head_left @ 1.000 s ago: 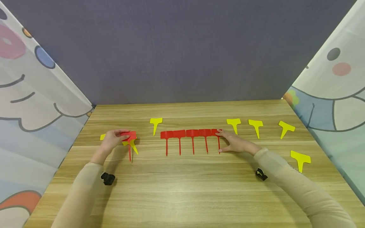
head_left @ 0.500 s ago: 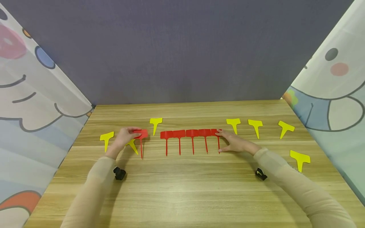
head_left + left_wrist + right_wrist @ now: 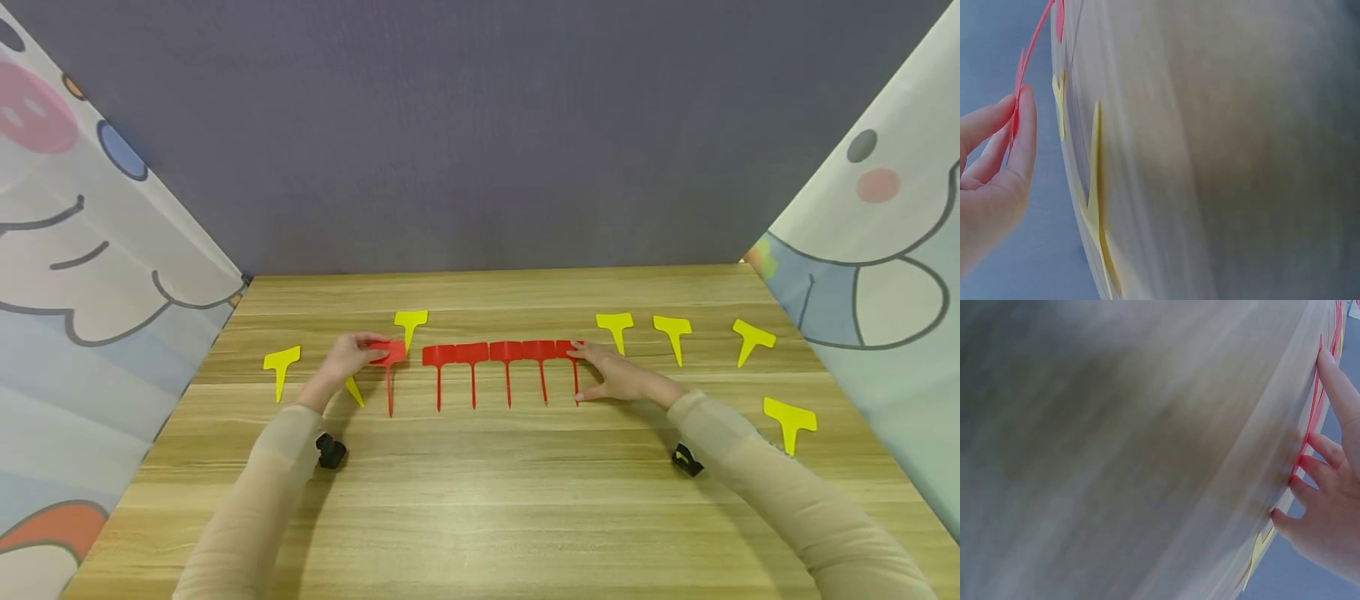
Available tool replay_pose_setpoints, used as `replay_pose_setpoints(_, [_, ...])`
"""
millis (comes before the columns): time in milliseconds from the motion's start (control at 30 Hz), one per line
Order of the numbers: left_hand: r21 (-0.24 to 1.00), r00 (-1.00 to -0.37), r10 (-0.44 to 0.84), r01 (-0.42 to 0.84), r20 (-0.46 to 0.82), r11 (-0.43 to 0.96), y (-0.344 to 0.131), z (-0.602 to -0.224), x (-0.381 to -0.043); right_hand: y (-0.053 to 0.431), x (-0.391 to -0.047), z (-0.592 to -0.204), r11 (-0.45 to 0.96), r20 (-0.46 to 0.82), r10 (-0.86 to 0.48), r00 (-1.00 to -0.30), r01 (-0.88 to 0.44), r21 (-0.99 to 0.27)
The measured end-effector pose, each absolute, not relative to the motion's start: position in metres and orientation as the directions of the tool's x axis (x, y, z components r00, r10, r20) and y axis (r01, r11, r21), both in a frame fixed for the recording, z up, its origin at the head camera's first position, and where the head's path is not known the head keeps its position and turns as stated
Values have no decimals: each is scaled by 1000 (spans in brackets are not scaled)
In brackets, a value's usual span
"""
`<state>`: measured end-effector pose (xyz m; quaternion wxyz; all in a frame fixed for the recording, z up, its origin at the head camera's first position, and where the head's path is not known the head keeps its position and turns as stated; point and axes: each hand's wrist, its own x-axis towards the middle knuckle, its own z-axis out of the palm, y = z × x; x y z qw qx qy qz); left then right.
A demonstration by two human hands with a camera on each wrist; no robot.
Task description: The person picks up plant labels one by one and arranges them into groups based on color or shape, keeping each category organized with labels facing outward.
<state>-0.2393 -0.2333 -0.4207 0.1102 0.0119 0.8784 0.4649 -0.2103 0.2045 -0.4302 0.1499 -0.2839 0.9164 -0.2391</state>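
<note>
My left hand [image 3: 347, 360] pinches a red T-shaped plant label [image 3: 389, 353] by its flat head, between thumb and fingers. In the left wrist view this red label [image 3: 1017, 112] is raised above the table, its stem curving away. To its right, several red plant labels [image 3: 472, 353] lie side by side in a row, heads aligned and stems pointing toward me. At the row's right end, my right hand [image 3: 618, 375] rests with spread fingers on the last red label [image 3: 575, 371], the thumb by its stem tip. My left hand partly covers a yellow plant label [image 3: 354, 390] below it.
One yellow label [image 3: 411, 321] lies behind the gap left of the row, another yellow label [image 3: 281, 360] at far left. Several more yellow labels [image 3: 615, 321] are scattered to the right. A dark panel [image 3: 480, 150] rises behind the wooden table [image 3: 480, 500]; printed curtains [image 3: 900, 333] flank it.
My left hand has carried the red label rightward, toward the row, uncovering the far-left yellow label. My right hand has stayed in place on the row's end.
</note>
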Motion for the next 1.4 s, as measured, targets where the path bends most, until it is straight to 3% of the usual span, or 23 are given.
replay_pose_setpoints(400, [804, -965, 137, -103, -223, 585, -224, -423, -243, 205, -211, -431, 720, -133, -592, -795, -447, -531])
replay_pose_setpoints(967, [767, -970, 174, -19, -170, 641, -212, -425, -245, 205, -211, -431, 719, -128, -595, -793, -454, -527])
replay_pose_setpoints(1400, [729, -971, 140, -45, -192, 684, -208, -428, -249, 206, -212, -434, 709, -112, -606, -787, -471, -524])
